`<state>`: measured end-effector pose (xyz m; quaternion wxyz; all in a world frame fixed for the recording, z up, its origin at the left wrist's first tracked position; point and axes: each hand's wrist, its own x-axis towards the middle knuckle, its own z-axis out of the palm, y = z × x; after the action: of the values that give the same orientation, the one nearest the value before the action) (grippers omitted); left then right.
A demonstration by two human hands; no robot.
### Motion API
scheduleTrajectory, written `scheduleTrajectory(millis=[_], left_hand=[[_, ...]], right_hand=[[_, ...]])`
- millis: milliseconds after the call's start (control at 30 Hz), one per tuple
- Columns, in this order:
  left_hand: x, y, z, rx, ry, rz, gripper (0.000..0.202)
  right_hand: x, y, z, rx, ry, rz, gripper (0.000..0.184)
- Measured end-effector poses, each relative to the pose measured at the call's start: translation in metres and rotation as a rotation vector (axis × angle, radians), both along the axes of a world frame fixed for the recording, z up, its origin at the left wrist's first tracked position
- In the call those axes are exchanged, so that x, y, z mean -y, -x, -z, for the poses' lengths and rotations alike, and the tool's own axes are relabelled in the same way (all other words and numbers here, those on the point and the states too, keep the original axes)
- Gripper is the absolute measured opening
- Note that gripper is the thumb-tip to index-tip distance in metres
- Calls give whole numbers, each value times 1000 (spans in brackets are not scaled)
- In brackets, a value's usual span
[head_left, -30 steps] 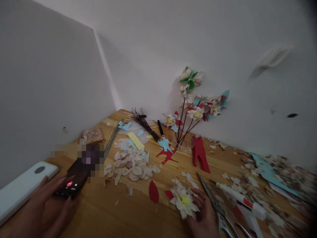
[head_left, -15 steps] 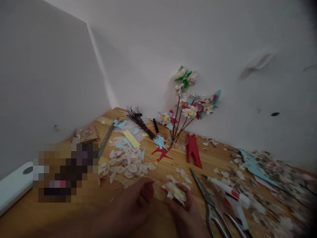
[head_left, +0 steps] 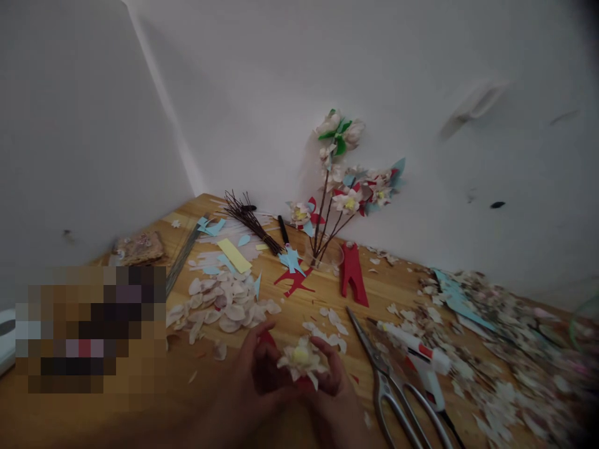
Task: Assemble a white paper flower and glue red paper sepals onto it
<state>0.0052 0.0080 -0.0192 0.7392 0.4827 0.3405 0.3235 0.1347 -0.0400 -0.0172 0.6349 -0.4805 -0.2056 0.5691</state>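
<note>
A handmade flower with cream petals and a yellow centre sits between my two hands, low in the middle of the view. Red paper pieces show behind and below its petals. My right hand is closed around the flower's right side, the index finger curled at its edge. On the other side, my left hand is closed, with a red piece at its fingers beside the flower. Its fingertips are partly hidden. Loose pale petals lie heaped just beyond my left hand.
Large scissors and a white-and-red glue gun lie at right, near scattered dried petals. Behind stand a cup of flower stems, a red paper cutout and bundled dark twigs. A blurred patch covers the left.
My left hand has moved right to meet the flower, bringing its red piece up to the petals. The flower has shifted slightly left and faces up more. The camera view has turned a little right.
</note>
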Motion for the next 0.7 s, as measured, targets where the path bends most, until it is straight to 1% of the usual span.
scheduleTrajectory(millis=[67,100,167,267,400,467,567,700], left_hand=[[4,-4,6,72,-53,-164,79],[6,-5,8,90,-75,-211,78],[8,-6,10,89,-95,-240,78],[10,-3,5,94,-101,-252,75],[12,0,-1,114,-99,-247,76],[13,-2,-1,122,-98,-271,77],[14,-3,0,132,-138,-316,77],[15,-2,0,142,-150,-280,78]], right_hand=[[1,3,4,102,-20,49,77],[1,4,5,147,-31,61,77],[3,6,5,208,-63,46,76],[6,10,3,244,-120,27,75],[11,17,0,239,-124,131,73],[13,20,0,255,-137,170,70],[16,21,1,333,-204,225,64],[18,24,1,447,-302,271,56]])
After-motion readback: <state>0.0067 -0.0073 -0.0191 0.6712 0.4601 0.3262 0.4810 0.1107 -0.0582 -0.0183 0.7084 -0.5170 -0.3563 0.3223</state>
